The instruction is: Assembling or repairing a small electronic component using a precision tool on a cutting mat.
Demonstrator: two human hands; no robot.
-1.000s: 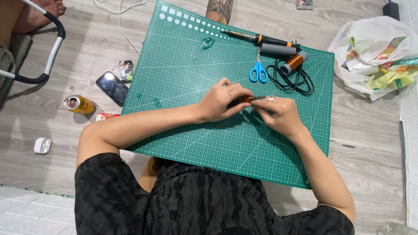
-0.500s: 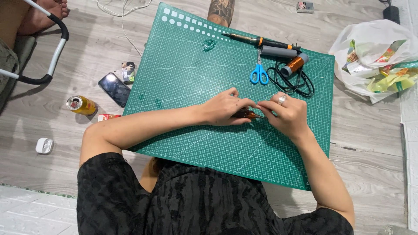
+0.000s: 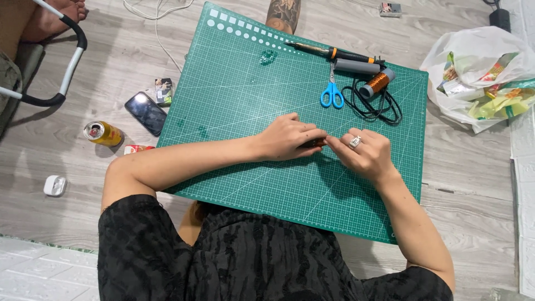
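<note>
A green cutting mat [image 3: 239, 83] lies on the wooden floor. Over its middle, my left hand [image 3: 290, 136] and my right hand [image 3: 365, 153] meet fingertip to fingertip. Between them they pinch a small dark and orange piece [image 3: 319, 143], mostly hidden by the fingers. My right hand wears a ring. At the mat's far edge lie blue-handled scissors [image 3: 332, 92], a spool of copper wire [image 3: 378, 82], a grey cylinder [image 3: 356, 67], a black-and-orange soldering iron [image 3: 334, 53] and a coiled black cable [image 3: 376, 106].
A phone [image 3: 145, 112], a yellow can [image 3: 103, 133], a small packet [image 3: 163, 91] and a white case [image 3: 54, 185] lie on the floor to the left. A white plastic bag [image 3: 479, 78] with colourful packets sits at right. Another person's leg [image 3: 282, 15] touches the mat's far edge.
Both hands stay together on the small piece. My right hand has shifted slightly, fingers curling closer over it; the view has tilted a little.
</note>
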